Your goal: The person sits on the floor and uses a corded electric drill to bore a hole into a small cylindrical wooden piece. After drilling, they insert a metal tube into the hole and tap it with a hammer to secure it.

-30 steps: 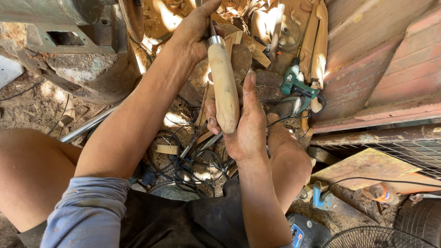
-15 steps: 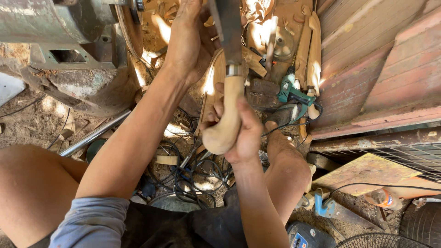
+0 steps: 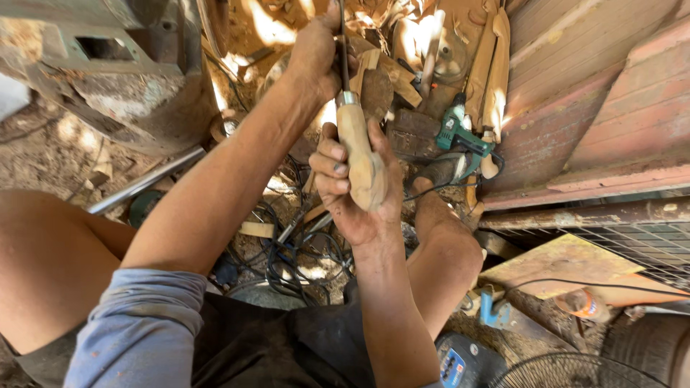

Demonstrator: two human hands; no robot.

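Gripping a wooden handle (image 3: 359, 154), the right hand (image 3: 356, 190) curls its fingers (image 3: 329, 169) tight around it. At 12 o'clock, the left hand (image 3: 314, 54) pinches the metal shaft (image 3: 343, 50). A green drill (image 3: 460, 133) lies at 3 o'clock.

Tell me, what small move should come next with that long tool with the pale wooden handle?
Probably a short push along the tool's length. The right hand wraps the pale wooden handle, the left hand pinches the dark metal shaft near the top, so both already steady it; the tip is out of sight.
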